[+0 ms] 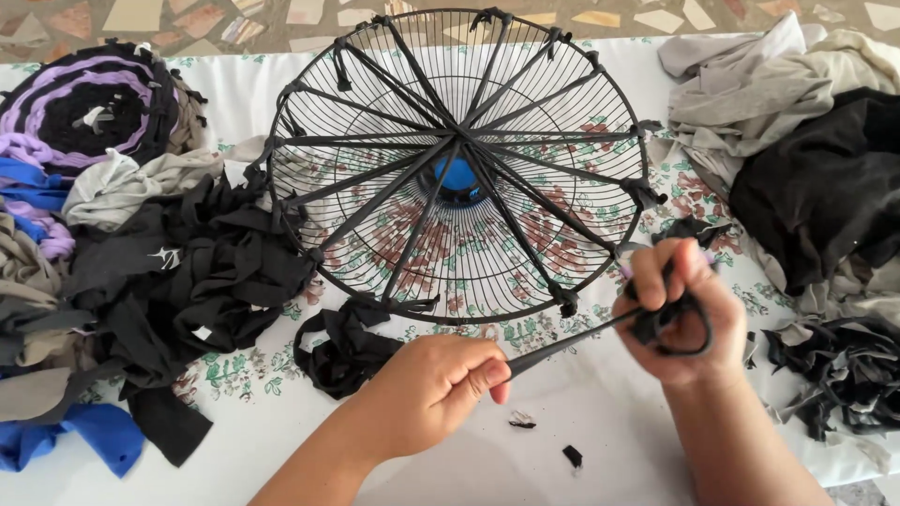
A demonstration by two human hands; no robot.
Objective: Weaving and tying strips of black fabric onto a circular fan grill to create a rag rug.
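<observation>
two bare hands work at the near edge of a table covered with a white floral cloth (562, 412). the left hand (427, 394) is curled shut, pinching one end of a black fabric strip (572, 339) between thumb and fingers. the right hand (680, 319) is closed in a fist round the other end, where the strip bunches and loops over the knuckles; the strip runs taut and slanted between the two hands.

just beyond the hands lies a round black wire fan guard (459, 164), flat on the cloth, with a blue hub (459, 176) at its centre. black strips are stretched across it like spokes and knotted at the rim. a small heap of black strips (342, 347) lies against its near rim, just left of the left hand.

to the left sit a purple and black coiled mat (80, 103), a pile of dark, grey and blue cloth pieces (141, 281). to the right lie grey and black garments (797, 131) and black offcuts (834, 370). two tiny black scraps (544, 436) lie near the wrists. no labels or packages show clearly.
</observation>
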